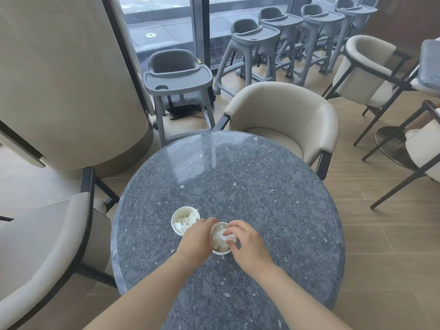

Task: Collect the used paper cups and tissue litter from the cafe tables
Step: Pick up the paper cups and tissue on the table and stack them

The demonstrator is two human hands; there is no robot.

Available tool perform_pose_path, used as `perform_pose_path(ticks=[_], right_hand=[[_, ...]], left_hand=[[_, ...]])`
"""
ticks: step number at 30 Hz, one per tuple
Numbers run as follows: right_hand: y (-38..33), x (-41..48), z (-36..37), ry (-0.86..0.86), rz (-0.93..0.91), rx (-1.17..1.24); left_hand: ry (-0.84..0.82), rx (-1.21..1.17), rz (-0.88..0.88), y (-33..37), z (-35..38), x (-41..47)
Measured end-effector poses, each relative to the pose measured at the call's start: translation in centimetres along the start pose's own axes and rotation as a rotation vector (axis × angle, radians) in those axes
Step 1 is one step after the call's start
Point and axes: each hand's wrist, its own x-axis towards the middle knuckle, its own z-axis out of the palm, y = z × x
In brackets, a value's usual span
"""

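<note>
On the round speckled table [262, 186], 2 hands meet at 1 of 2 paper cups.
Fingers of the left hand [197, 239] curl round the near cup [222, 251], upright on the table's near half; the right hand [250, 244] pinches crumpled tissue [220, 235] at its mouth. Just left, the second cup [184, 219] stands upright with tissue inside.

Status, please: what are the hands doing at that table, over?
Left hand grips the near cup. Right hand pinches tissue into it. Second cup, tissue-filled, stands beside. Nothing in the way.
</note>
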Motion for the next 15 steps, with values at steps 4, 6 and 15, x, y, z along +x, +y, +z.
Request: perform_pose_path(ticks=[4, 6, 15], right_hand=[[-0.2, 0.6, -0.5, -0.038, -0.068, 0.016], [-0.2, 0.8, -0.5, -0.073, -0.056, 0.021], [-0.2, 2.5, 0.1, 0.041, -0.081, -0.003]], left_hand=[[0.072, -0.084, -0.015, 0.4, -0.3, 0.6], [0.080, -0.066, 0.009, 0.4, -0.5, 0.7], [0.204, 0.047, 0.014, -1.0, -1.6, -1.1]])
